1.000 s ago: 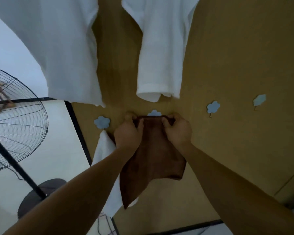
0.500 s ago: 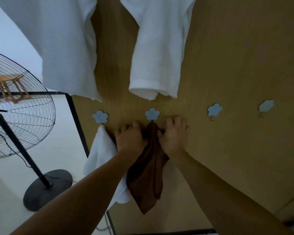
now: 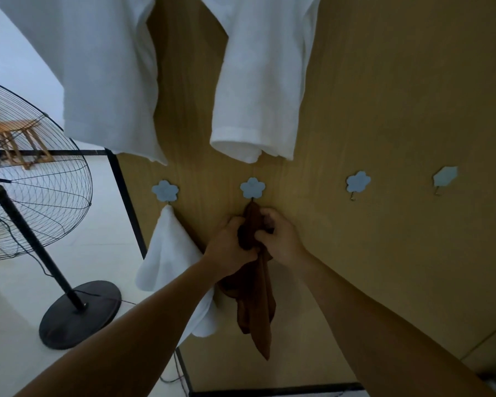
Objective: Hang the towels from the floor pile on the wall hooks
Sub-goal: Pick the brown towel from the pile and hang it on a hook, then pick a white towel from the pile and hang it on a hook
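A brown towel hangs by its top corner from a pale blue flower-shaped hook, the second in a row of four on a wood-grain wall panel. It falls in a narrow bunch and ends in a point low on the panel.

Both hands grasp it just below the hook. The left hand curls its fingers round the bunched cloth from the left. The right hand pinches the same bunch from the right, with its thumb on the fabric. Both bare forearms reach up from the bottom of the view, and the left forearm crosses in front of a small white towel.

That white towel hangs from the first hook, just beside the brown one. The third hook and fourth hook to the right are bare.

Above the row hang two large white cloths, one on the left and one in the centre. The centre one ends just above the second hook.

A black standing fan stands on the pale floor at far left.
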Demonstrator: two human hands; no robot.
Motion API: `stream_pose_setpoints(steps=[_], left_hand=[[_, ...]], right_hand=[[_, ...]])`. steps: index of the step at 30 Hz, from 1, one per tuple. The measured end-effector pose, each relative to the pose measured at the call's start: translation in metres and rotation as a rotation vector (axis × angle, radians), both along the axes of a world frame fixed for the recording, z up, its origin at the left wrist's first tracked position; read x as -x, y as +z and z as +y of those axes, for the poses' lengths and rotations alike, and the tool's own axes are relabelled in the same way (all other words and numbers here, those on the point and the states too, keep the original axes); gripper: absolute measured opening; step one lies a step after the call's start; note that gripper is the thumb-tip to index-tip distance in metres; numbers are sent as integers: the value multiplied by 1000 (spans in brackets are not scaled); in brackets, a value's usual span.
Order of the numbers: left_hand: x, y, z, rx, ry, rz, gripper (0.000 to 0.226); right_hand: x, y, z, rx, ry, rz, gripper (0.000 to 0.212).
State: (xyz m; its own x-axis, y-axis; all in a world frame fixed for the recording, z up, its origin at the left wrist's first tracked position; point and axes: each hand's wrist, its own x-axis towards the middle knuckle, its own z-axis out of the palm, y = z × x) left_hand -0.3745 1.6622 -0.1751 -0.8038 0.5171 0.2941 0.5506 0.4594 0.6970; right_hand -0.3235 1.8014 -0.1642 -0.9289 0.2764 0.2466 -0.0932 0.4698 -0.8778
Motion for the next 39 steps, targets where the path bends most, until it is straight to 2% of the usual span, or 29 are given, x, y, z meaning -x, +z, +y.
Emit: stream_pose_setpoints(steps=[7,10,13,15,17,20,22,24,26,30,34,39], left_hand=[[-11,-12,-7,-224,-6,-477,36],[-13,-30,-16,16,-5,-458,20],[-15,-57,-23,128,8,-425,26],[-15,-71,-26,193,9,-394,29],[-15,-83,-30,233,10,-431,42],[-22,-105,-38,309,-38,-467,63],[-28,-122,-43,473,-110,-497,74],[-34,-132,-49,659,-230,-512,73],[-39,-137,-55,687,-383,-536,66],[-46,-137,-59,777,-581,-388,70],[-76,-138,-54,755,-740,-208,76],[-163,-146,-60,858,-1028,-100,74]], right_hand=[[-8,-9,6,161,87,-201,35],[-15,-34,4,142,50,-236,39],[-22,-56,2,78,14,-306,56],[-28,-66,5,-24,-15,-371,57],[-38,-77,10,-106,-44,-468,54],[-59,-97,14,-80,-120,-623,61],[-78,-111,12,-68,-169,-691,71],[-98,-119,6,-61,-237,-734,75],[-119,-122,-4,-71,-332,-745,76],[-169,-122,-43,-105,-553,-726,71],[-231,-131,-96,-84,-766,-707,65],[-339,-150,-171,12,-941,-875,62]])
